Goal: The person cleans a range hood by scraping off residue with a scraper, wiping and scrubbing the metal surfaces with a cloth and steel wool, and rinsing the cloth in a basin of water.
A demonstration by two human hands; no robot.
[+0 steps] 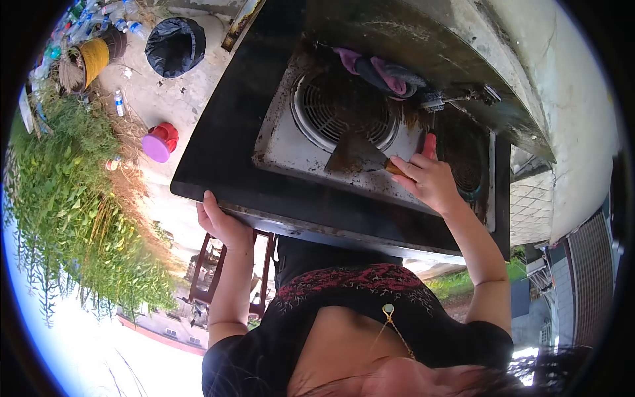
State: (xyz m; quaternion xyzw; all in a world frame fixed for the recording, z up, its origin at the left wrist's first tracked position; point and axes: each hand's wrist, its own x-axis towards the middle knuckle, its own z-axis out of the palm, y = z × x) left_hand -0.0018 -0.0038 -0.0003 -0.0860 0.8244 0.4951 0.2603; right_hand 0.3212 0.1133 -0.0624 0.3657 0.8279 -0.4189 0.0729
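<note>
In the head view, a black-framed metal appliance (231,162) lies in front of the person, its pale inner panel (274,142) spotted with rust and grime. The right hand (433,182) has its fingers closed around the short handle of a scraper (357,155), whose broad, stained blade lies over the near rim of a round grille (344,109), pointing toward the appliance's left edge. A red object (429,145) sticks up just beside the right hand's fingers; whether they hold it, I cannot tell. The left hand (225,225) grips the near edge close to the near left corner, fingers bent narrowly around it. A purple and grey cloth (380,71) lies beyond the round grille, toward the far edge, and a second, darker grille (468,178) sits near the right edge. On the ground past the left edge are a red stool (160,142) and a black-lined bin (175,47).
</note>
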